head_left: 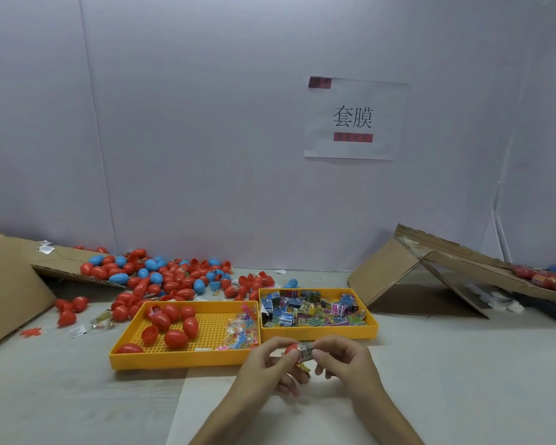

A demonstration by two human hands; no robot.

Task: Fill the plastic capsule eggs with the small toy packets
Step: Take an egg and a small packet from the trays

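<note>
My left hand (267, 364) grips a red capsule egg (291, 349) just in front of the yellow trays. My right hand (342, 356) pinches a small printed toy packet (305, 348) that sits against the egg's open end. A yellow scrap of packet (303, 367) shows under my left fingers. The left yellow tray (174, 358) holds several red eggs (175, 338) and clear toy bags (241, 332). The right yellow tray (318, 330) is full of coloured toy packets (312, 311).
A heap of red and blue eggs (161, 277) spills from a flattened carton (10, 284) at the back left. Another opened carton (430, 274) stands at the right, with wrapped eggs (546, 277) on its flap. A paper sign (355, 118) hangs on the wall.
</note>
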